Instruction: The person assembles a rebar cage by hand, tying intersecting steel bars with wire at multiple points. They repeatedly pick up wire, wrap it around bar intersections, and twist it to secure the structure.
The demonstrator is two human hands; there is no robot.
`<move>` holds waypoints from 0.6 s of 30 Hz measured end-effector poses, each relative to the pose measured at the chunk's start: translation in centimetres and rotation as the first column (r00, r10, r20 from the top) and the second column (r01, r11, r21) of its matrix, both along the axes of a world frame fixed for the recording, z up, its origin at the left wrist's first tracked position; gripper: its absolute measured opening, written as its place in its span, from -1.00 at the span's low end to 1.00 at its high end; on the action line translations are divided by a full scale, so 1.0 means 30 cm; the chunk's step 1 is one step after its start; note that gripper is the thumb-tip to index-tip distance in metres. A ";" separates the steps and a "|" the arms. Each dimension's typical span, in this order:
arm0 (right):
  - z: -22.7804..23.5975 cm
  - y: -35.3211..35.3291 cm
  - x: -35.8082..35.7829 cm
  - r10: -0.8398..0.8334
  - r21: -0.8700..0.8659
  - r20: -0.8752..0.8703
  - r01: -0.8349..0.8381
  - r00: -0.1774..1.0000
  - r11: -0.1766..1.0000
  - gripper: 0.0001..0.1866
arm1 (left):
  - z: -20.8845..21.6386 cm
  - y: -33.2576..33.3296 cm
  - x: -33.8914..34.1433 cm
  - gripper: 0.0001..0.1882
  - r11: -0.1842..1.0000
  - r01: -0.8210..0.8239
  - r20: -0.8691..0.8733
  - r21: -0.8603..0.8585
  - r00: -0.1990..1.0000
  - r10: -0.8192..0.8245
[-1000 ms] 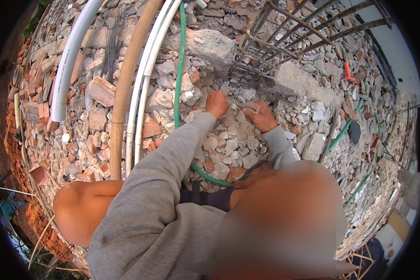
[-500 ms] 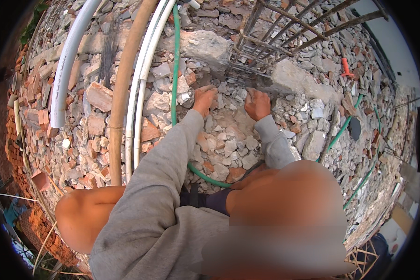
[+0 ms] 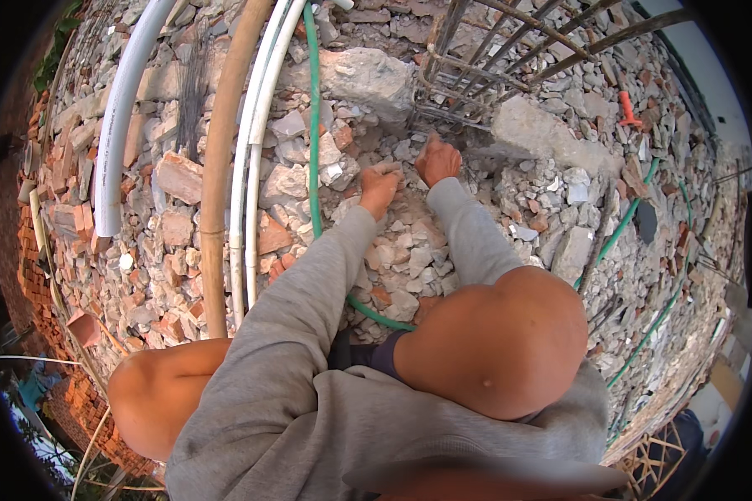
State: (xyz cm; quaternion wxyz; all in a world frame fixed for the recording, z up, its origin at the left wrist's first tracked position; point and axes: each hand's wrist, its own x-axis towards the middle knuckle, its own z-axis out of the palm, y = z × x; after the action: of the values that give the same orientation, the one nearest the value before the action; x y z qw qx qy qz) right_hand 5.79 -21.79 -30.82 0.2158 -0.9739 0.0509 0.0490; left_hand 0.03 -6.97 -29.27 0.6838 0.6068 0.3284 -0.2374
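Both my hands are down in a shallow hollow among broken concrete and brick rubble. My left hand has its fingers curled at the hollow's left side, close to loose grey stones. Slightly farther off, my right hand is closed, knuckles up, just below a rusty rebar cage. Whatever either hand grips is hidden by the fingers. A concrete beam end lies beyond my left hand, and another concrete block lies to the right of my right hand.
On the left run a green hose, white pipes, a bamboo pole and a thick grey pipe. A small orange object lies at the right. More green hose crosses the rubble there. My bent knees flank my arms.
My right hand has moved left and farther away, toward the foot of the rebar cage. My left hand has shifted a little right and nearer to me. The hands are closer together.
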 end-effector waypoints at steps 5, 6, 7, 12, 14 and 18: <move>-0.060 -0.003 0.031 -0.096 0.129 0.003 0.095 0.995 0.987 -0.65 | -0.027 0.006 -0.022 -0.63 0.999 0.035 -0.028 0.007 0.999 -0.035; -0.069 -0.002 0.034 -0.120 0.153 0.003 0.118 0.993 0.981 -0.65 | -0.035 0.007 -0.027 -0.65 1.000 0.021 -0.032 0.009 0.999 -0.021; -0.079 -0.001 0.037 -0.127 0.168 0.004 0.124 0.992 0.978 -0.65 | -0.042 0.007 -0.032 -0.66 1.000 0.006 -0.037 0.010 0.999 -0.005; -0.110 -0.002 0.056 -0.236 0.291 -0.037 0.237 0.971 0.927 -0.66 | -0.063 0.011 -0.042 -0.66 1.000 -0.004 -0.033 -0.009 0.999 0.003; -0.114 -0.005 0.061 -0.198 0.291 -0.023 0.196 0.980 0.936 -0.66 | -0.060 0.011 -0.042 -0.66 1.000 0.003 -0.031 -0.003 1.000 -0.003; -0.114 -0.008 0.055 -0.137 0.273 -0.046 0.145 0.989 0.951 -0.66 | -0.042 0.007 -0.043 -0.65 1.000 0.017 -0.027 -0.001 0.999 -0.017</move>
State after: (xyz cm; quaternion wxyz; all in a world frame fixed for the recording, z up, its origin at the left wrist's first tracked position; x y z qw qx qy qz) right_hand 7.43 -22.02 -34.24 0.3516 -0.9275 0.1158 0.0530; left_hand -1.26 -6.78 -30.54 0.6774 0.6061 0.3324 -0.2514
